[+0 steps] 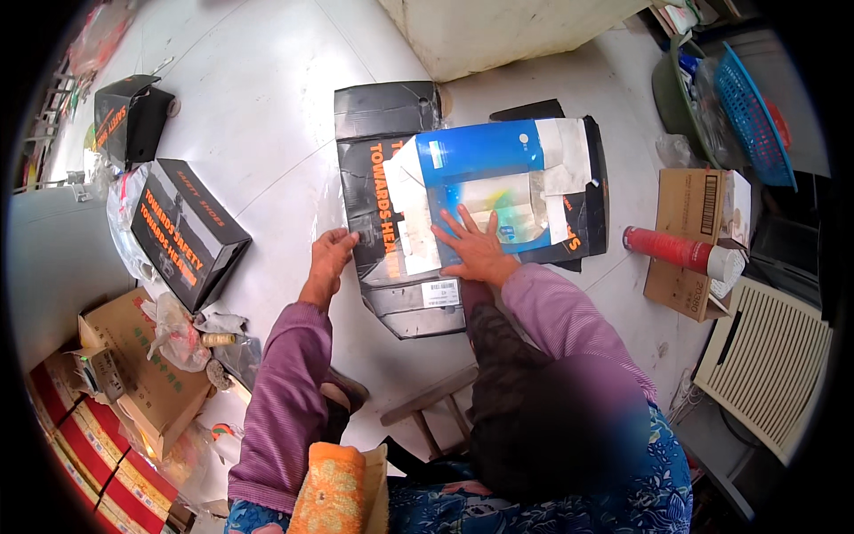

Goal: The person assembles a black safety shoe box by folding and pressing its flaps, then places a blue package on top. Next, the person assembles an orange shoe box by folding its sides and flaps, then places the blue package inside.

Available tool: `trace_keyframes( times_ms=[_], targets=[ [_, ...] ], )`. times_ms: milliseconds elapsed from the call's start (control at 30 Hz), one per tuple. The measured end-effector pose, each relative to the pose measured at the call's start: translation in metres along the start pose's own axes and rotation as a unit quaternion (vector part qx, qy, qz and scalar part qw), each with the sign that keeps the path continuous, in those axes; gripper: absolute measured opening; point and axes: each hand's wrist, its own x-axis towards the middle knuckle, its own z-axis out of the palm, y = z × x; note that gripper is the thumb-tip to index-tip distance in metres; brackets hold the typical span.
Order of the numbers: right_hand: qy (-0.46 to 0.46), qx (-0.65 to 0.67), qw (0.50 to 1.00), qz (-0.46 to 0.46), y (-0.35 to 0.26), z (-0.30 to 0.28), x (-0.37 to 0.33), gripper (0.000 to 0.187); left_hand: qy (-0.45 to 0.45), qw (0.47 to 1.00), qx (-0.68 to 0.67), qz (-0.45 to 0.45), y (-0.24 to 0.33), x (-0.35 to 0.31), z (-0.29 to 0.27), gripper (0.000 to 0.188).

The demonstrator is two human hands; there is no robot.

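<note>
On the floor ahead of me lies a flattened black shoebox [360,151] with orange lettering. Over it is a flattened blue and white carton [480,156] with a window-like opening in its middle. My right hand [476,249] rests on the lower part of the blue carton, palm down and fingers spread. At the black cardboard's left edge, my left hand [331,258] is closed, thumb and fingers pinching that edge. More black cardboard [594,187] shows from under the blue carton on the right.
Two black boxes, one large [191,231] and one small [133,116], stand left. A brown carton [160,374] with plastic bags is nearer. To the right are a carton [685,205], a red cylinder [667,247], a blue basket [752,116] and a louvred panel [765,356]. A wooden stool [427,405] is below me.
</note>
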Motion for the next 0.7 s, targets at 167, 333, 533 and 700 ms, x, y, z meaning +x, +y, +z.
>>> trace_keyframes(
  times_ms=[167, 333, 533, 700],
  targets=[
    [0.048, 0.013, 0.998, -0.024, 0.016, 0.02, 0.007, 0.095, -0.013, 0.999, -0.015, 0.029, -0.044, -0.025, 0.007, 0.063],
    [0.035, 0.016, 0.999, 0.006, 0.001, 0.004, -0.001, 0.102, -0.097, 0.983, 0.097, 0.122, -0.029, -0.062, -0.002, 0.054],
    [0.298, 0.207, 0.931, 0.039, 0.002, 0.012, -0.092, 0.067, -0.17, 0.929, 0.273, 0.183, 0.051, -0.159, -0.047, 0.048],
    [0.386, 0.25, 0.856, 0.238, 0.035, 0.033, -0.211, 0.05, -0.227, 0.902, 0.299, 0.212, 0.083, -0.29, -0.065, 0.045]
  ],
)
